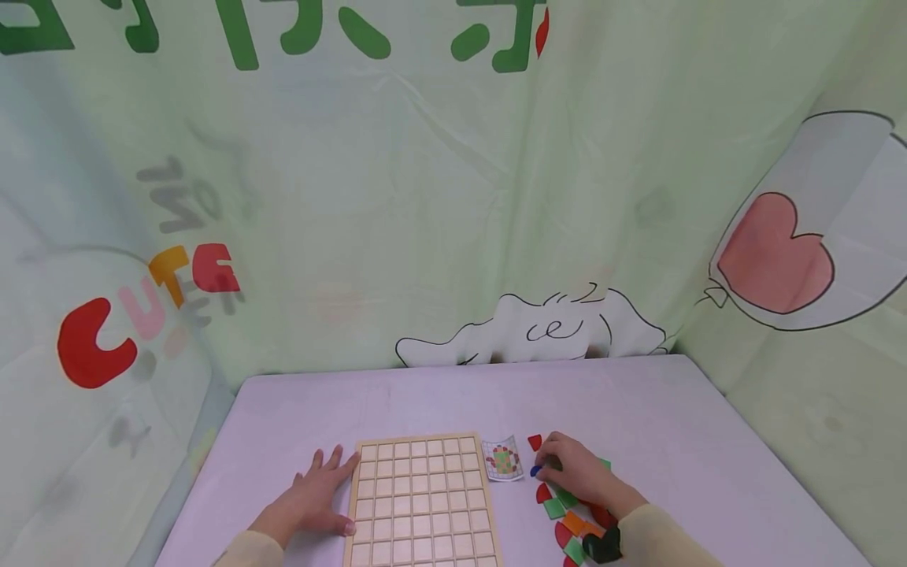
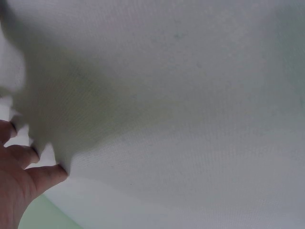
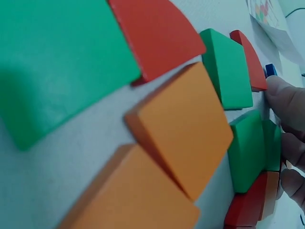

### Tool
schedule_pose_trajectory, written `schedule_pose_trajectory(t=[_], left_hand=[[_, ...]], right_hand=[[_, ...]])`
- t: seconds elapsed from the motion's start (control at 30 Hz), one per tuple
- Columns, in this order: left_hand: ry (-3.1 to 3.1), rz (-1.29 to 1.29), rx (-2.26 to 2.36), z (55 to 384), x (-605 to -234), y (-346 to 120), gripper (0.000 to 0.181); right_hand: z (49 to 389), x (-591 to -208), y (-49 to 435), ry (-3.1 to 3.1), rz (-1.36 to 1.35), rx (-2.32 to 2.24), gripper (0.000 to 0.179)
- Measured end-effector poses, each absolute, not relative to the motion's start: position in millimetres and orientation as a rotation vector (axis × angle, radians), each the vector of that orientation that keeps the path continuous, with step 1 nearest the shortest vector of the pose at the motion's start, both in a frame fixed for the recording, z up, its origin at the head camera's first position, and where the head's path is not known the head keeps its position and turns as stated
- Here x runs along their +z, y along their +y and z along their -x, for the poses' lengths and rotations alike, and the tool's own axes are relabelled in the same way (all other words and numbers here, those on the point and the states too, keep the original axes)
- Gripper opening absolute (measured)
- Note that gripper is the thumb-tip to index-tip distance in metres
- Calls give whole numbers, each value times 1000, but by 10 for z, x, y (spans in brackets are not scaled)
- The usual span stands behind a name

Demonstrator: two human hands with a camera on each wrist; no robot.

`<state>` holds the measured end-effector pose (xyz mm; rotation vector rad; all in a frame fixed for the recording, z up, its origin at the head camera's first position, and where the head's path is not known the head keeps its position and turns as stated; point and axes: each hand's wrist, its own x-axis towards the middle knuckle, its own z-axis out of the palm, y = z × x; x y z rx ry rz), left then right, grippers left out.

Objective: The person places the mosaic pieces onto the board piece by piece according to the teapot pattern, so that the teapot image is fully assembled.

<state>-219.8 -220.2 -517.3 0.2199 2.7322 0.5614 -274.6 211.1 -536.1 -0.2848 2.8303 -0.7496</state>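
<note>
A pale lavender cover lies over the worktop, whose far edge meets a light green curtain hung round three sides. The curtain bears green characters above, coloured letters at the left, and a balloon drawing with a pink heart at the right.

On the worktop, the wooden board lies flat near the front, its gridded cells bare where they show. A printed card sits just beside its right edge; farther right are loose red, green and orange blocks.

Both arms reach in from the near side, in cream sleeves. The left hand has its fingers spread wide, thumb and index fingertip at the board's left edge. The right hand bends over the blocks, fingers curled, with a blue block pinched at its fingertips, just right of the card.
</note>
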Motion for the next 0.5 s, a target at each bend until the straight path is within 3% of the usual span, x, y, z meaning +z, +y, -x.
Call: schedule_pose_trajectory(t=[0.33,0.5], left_hand=[[2744,-223,566,2182,-5164,-2198,111],[2750,-229,568,2173,-5153,-2196,111]], right_hand=[[2719,-5263,2128,2808,200,-966,11],[2707,-5212,2066,2830,289,-1062,11]])
